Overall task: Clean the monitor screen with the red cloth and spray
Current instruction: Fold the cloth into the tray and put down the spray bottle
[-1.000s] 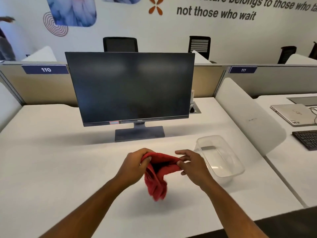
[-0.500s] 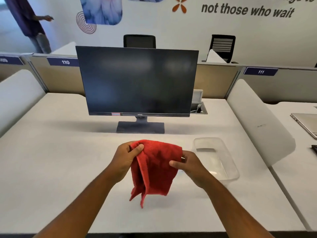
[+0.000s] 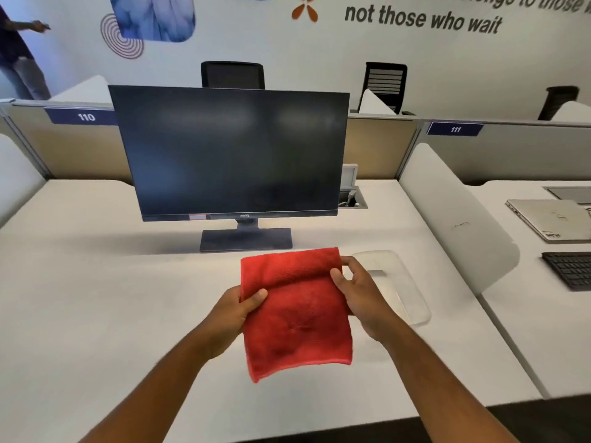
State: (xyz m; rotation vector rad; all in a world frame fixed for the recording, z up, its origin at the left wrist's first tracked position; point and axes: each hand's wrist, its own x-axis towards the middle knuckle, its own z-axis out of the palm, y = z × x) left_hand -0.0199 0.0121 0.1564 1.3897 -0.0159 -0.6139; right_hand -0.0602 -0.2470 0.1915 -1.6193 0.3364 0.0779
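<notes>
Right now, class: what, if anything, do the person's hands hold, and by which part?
Both hold the red cloth: left hand pinches its left edge, right hand its right edge.

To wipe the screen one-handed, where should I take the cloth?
Take the cloth at its rolled top fold, from the right, where the right hand already pinches it. That edge is thickest and faces the monitor; the lower part hangs loose. The left hand holds the left edge.

Bright, even indoor light from overhead. Soft shadows on surface [image 3: 96, 298] under monitor [image 3: 230, 151] and red cloth [image 3: 297, 314]. Two faint hazy reflections on dark screen. Slight overall softness; forearms blurred at bottom edge. Wide-angle bending at frame edges; wall text curves.
</notes>
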